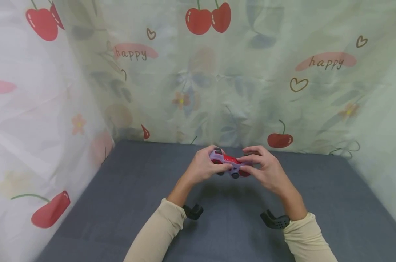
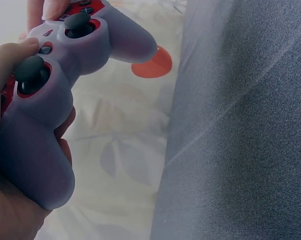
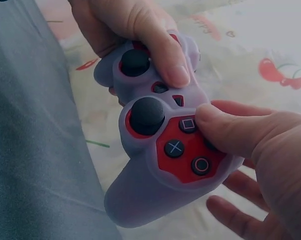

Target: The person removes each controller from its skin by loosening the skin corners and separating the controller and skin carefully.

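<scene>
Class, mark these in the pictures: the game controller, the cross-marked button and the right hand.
Game controller (image 2: 65, 61), left wrist view: on its casing, near the middle.
Cross-marked button (image 3: 174, 148), right wrist view: centre of its cross.
Right hand (image 1: 270, 171), head view: back of the hand.

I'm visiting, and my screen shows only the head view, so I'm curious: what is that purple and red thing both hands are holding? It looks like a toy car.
Observer: A game controller; the right wrist view shows black buttons marked with a square, a cross and a circle.

Visitor: So those aren't wheels underneath?

Observer: No. The left wrist view shows two round-topped black sticks, each rising from a red-rimmed socket.

Visitor: Is anything being pressed?

Observer: I can't tell, but in the right wrist view the right hand has its thumb tip right beside the square button.
</scene>
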Action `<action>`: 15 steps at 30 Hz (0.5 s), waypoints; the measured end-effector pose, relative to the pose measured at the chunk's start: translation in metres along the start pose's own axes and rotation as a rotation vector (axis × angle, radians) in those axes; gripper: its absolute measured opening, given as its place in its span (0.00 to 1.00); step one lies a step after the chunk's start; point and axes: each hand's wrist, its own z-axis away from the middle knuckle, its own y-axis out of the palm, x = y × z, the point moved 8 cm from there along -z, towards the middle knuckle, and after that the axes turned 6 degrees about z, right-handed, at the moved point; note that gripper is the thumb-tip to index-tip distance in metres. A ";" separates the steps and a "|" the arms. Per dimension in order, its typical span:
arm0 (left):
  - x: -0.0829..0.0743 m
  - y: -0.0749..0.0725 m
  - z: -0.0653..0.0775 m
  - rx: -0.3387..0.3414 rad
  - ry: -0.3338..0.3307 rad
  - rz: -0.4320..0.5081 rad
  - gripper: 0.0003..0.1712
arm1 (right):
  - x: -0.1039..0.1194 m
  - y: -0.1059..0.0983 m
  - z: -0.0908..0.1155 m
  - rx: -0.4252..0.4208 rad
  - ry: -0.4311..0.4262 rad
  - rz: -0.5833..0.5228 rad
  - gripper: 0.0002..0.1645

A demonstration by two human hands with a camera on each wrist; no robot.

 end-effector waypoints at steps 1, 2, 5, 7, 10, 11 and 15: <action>0.000 0.000 0.000 0.004 -0.001 0.000 0.25 | 0.001 0.000 0.000 -0.012 -0.016 0.009 0.18; 0.000 0.000 0.000 0.006 -0.001 -0.005 0.25 | 0.002 0.000 0.000 -0.024 -0.035 0.025 0.17; 0.000 0.000 0.000 0.009 0.004 -0.015 0.26 | 0.006 -0.001 0.000 -0.061 -0.086 0.063 0.15; -0.001 -0.001 0.000 0.007 0.009 -0.022 0.26 | 0.009 -0.002 -0.001 -0.077 -0.114 0.088 0.13; -0.001 -0.001 0.000 0.005 0.010 -0.034 0.26 | 0.011 -0.001 -0.003 -0.073 -0.139 0.107 0.13; -0.001 -0.001 0.000 0.007 0.008 -0.038 0.26 | 0.012 0.000 -0.003 -0.064 -0.151 0.117 0.13; 0.002 0.000 0.001 0.029 -0.004 -0.049 0.26 | 0.016 0.005 -0.004 -0.010 -0.191 0.138 0.12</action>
